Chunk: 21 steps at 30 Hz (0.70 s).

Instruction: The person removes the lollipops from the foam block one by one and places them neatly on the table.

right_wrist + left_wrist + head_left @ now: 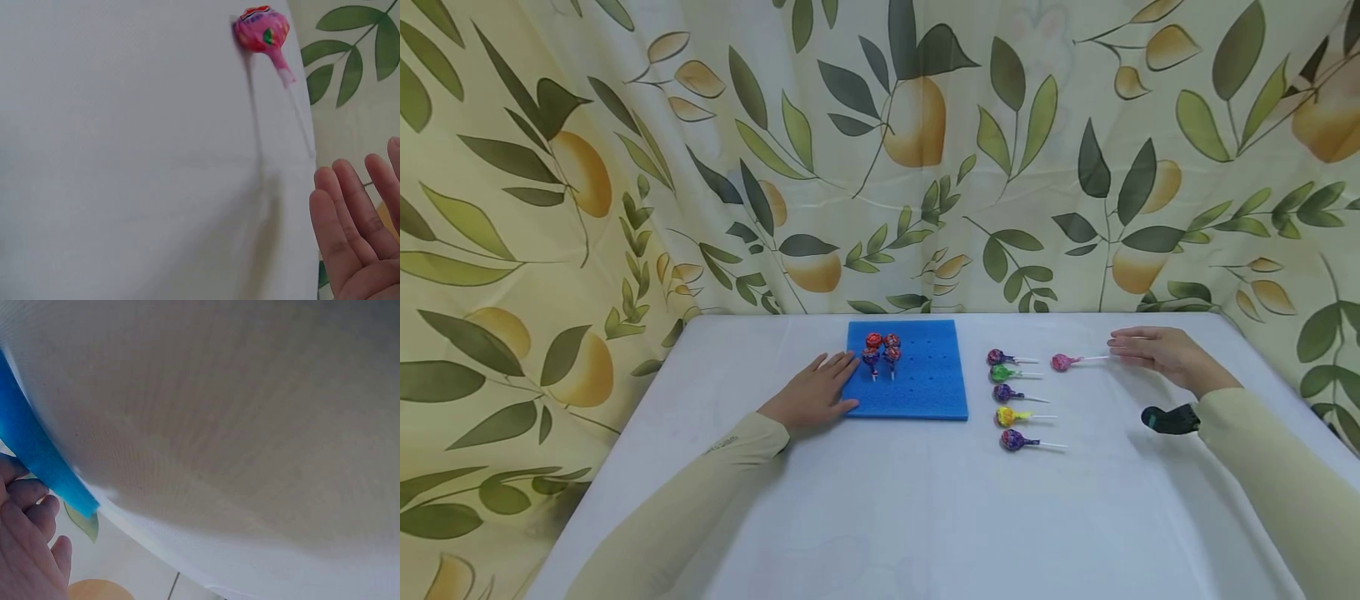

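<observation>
A blue foam board [917, 375] with rows of small holes lies on the white table. Several lollipops [892, 354] with red and purple wrappers stand in its upper left part. My left hand [815, 393] rests against the board's left edge, fingers extended; in the left wrist view the fingers [40, 515] lie beside the blue edge. A pink lollipop [1063, 362] lies on the right, its white stick pointing toward my right hand [1168, 354]. The right fingers are nearly straight, close to the stick's end, and hold nothing; in the right wrist view they stand apart from the pink lollipop [262, 30].
Between the board and the pink lollipop, several lollipops lie in a column, sticks to the right, among them a green one [1001, 373] and a yellow one [1006, 416]. A black strap [1171, 419] hangs at the right cuff. A leaf-and-fruit patterned curtain [880, 167] backs the table.
</observation>
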### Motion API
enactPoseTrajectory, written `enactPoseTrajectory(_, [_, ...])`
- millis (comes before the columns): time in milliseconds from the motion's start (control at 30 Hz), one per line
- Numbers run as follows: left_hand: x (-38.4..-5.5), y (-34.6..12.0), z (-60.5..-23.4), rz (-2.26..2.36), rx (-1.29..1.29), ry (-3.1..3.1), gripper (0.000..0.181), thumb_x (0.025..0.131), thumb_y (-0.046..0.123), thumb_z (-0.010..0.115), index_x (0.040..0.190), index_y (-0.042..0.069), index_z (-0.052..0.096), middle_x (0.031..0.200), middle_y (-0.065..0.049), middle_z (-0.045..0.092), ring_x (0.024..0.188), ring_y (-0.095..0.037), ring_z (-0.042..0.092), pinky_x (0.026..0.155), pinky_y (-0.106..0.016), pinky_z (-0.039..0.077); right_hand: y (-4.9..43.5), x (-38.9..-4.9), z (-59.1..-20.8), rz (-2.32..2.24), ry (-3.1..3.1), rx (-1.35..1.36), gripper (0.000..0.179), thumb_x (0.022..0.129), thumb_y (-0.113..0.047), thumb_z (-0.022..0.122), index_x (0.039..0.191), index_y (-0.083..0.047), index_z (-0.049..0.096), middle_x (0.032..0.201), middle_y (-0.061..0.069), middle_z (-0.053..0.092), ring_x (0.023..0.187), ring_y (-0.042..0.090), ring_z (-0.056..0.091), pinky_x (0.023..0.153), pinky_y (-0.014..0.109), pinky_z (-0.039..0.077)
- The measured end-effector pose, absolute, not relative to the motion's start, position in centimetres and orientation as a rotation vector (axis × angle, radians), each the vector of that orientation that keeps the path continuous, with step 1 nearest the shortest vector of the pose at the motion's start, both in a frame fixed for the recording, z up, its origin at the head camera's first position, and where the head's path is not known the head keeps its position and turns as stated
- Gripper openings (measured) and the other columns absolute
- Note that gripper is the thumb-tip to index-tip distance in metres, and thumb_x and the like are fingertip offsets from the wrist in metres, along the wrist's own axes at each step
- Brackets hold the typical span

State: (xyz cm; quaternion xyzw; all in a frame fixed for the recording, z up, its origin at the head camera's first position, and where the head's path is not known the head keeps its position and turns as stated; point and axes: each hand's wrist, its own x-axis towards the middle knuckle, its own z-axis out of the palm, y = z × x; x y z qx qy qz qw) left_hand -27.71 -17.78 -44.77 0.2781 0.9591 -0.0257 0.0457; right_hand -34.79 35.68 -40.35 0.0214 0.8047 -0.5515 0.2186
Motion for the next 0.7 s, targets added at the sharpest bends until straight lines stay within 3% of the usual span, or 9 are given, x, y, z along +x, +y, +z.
enactPoseTrajectory(267, [-27.8,-17.9,-44.8,-0.097,0.843,2.925,0.073,0.097,0.054,0.034,0.15,0.007,0.019,0.158,-0.011,0.019,0.146,-0.025,0.018,0.12,-0.043,0.013,32.4,-35.5,-38.5,-1.535,2.279,-0.091,0.066,0.099,-0.026,0.046,0.145,0.01,0.017,0.086,-0.031,0.061,0.086,-0.011,0.062,0.087,0.017,0.051])
enactPoseTrajectory(700, [-27.7,-17.9,-44.8,-0.073,0.849,2.928,0.072,0.097,0.053,0.034,0.15,0.006,0.018,0.158,-0.011,0.018,0.147,-0.025,0.016,0.121,-0.043,0.011,21.0,-34.9,-37.0,-1.666,2.124,-0.319,0.05,0.098,-0.021,0.05,0.137,0.008,0.036,0.101,-0.015,0.068,0.095,-0.002,0.065,0.088,0.019,0.052])
